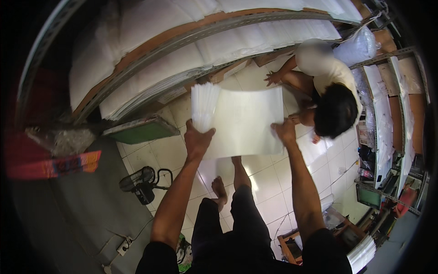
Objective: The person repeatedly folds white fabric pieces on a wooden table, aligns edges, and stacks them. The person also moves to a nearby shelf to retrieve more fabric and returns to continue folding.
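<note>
A bundle of large white sheets [248, 121] is held out in front of me, above the tiled floor. Its left edge is bent up, so many layers show fanned there. My left hand [199, 140] is closed on that fanned edge, thumb on top. At the opposite edge, my right hand [285, 131] grips the sheets, its thumb on the upper face and its other fingers partly hidden. Whether the sheets are paper or thin plastic, I cannot tell.
Metal shelves [214, 64] with stacked white sheets run along the far side. Another person [337, 96] crouches at the far right beside a second rack [376, 123]. A black fan-like device [140, 183], a green framed panel [143, 130] and a power strip [124, 246] are at left.
</note>
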`<state>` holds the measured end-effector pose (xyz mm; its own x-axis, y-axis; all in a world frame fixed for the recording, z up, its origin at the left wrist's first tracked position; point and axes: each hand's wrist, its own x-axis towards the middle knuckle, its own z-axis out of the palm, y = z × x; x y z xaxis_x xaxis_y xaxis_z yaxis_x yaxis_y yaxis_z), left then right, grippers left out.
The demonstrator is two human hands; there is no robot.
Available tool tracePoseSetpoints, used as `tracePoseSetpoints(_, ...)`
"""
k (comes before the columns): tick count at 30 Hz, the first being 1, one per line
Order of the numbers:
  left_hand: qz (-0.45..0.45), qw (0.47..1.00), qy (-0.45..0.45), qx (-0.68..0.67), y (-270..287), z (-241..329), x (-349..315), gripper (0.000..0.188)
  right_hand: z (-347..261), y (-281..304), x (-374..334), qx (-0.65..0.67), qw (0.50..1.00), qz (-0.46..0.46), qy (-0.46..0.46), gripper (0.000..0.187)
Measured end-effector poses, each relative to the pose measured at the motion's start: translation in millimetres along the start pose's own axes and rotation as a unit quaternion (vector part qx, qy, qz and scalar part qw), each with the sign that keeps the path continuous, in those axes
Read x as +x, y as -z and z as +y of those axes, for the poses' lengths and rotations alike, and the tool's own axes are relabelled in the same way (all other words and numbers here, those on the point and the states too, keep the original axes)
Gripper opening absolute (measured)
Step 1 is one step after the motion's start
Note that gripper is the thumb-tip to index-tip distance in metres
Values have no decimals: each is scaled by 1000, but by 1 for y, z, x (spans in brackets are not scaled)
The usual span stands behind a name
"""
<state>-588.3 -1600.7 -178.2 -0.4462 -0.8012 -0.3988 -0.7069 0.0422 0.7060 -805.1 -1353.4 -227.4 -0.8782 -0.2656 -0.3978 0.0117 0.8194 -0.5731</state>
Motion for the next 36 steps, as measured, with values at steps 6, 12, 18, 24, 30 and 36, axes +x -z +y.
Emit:
tracePoseSetpoints(6,-27,993,-51,-104,-57,86,150,76,28,42,230,111,977,11,179,26)
tracePoseSetpoints(12,47,986,-47,-150,-113,138,280,86,-99,86,381,23,984,-40,175,40)
tracePoseSetpoints(18,-5,929,-33,-369,-111,180,339,93,-167,79,465,-91,967,-21,236,45)
tracePoseSetpoints(24,3,940,-40,-339,-118,175,363,85,-170,67,520,-129,964,13,231,45)
tracePoseSetpoints(30,42,957,-51,-283,-133,178,369,77,-150,29,542,-186,954,30,233,45)
tracePoseSetpoints(36,83,973,-63,-206,-142,180,370,69,-137,10,541,-219,945,40,239,46)
